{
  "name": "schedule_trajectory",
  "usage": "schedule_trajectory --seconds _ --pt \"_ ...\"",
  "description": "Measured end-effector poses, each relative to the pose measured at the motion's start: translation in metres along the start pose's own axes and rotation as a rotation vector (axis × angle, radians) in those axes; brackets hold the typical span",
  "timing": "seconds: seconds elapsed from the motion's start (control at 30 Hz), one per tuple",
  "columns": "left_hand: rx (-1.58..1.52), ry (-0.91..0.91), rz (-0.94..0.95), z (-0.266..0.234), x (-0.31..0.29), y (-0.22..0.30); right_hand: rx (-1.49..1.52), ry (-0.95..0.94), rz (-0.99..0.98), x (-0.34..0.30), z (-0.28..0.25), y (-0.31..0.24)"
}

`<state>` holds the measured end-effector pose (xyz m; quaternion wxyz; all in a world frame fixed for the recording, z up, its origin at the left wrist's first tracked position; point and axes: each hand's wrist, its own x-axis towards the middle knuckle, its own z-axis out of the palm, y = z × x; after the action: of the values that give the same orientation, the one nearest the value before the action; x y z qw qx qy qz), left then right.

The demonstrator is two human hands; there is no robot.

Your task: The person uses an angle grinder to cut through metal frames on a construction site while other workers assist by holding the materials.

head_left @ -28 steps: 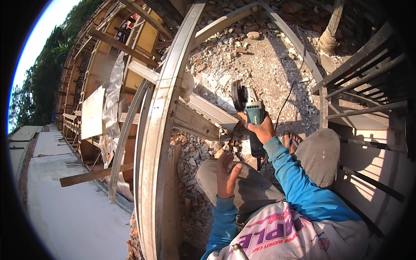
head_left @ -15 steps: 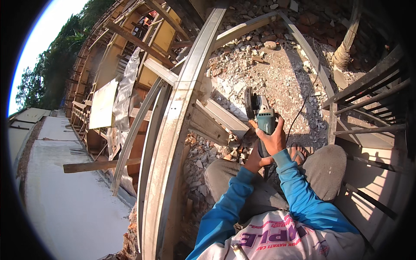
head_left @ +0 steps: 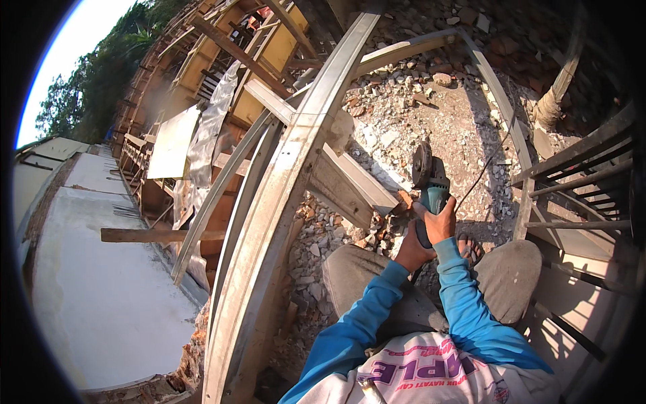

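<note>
An angle grinder (head_left: 435, 195) with a teal body is held over the rubble in front of my knees. My left hand (head_left: 412, 252) wraps round its dark rear end. My right hand (head_left: 441, 221) grips the teal body farther forward, the thumb along its side. The round cutting disc (head_left: 422, 163) stands steeply tilted at the far left of the tool, apart from the nearest metal channel (head_left: 369, 180). Whether the disc spins, I cannot tell. A dark power cord (head_left: 486, 165) runs over the ground at the right.
Long pale metal beams (head_left: 291, 161) cross left of my hands. Broken masonry (head_left: 390, 101) covers the ground ahead. A metal grating (head_left: 572, 185) stands at the right, near my bare foot (head_left: 470, 248). A white slab (head_left: 114, 283) and a wooden framework (head_left: 222, 47) lie left.
The whole view has shifted and tilted slightly. The grinder has moved right, away from the channel's end, and its disc has turned. Both hands keep hold of it.
</note>
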<state>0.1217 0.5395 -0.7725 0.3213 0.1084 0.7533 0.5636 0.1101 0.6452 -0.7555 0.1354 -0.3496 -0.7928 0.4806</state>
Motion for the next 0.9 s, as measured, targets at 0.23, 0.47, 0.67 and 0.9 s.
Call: schedule_trajectory --seconds 0.23,0.47,0.67,0.9 --pt "0.106 0.076 0.01 0.001 0.002 0.007 0.062 -0.014 0.125 0.012 0.009 0.028" --pt "0.469 0.179 0.016 -0.009 0.001 0.046 0.786 -0.289 0.445 0.032 0.017 0.036" --pt "0.709 0.193 0.087 -0.021 -0.003 0.093 1.274 -0.331 0.782 0.036 0.011 0.019" --pt "0.781 0.231 0.112 -0.011 -0.037 0.203 1.239 -0.52 0.608 0.045 -0.047 -0.015"
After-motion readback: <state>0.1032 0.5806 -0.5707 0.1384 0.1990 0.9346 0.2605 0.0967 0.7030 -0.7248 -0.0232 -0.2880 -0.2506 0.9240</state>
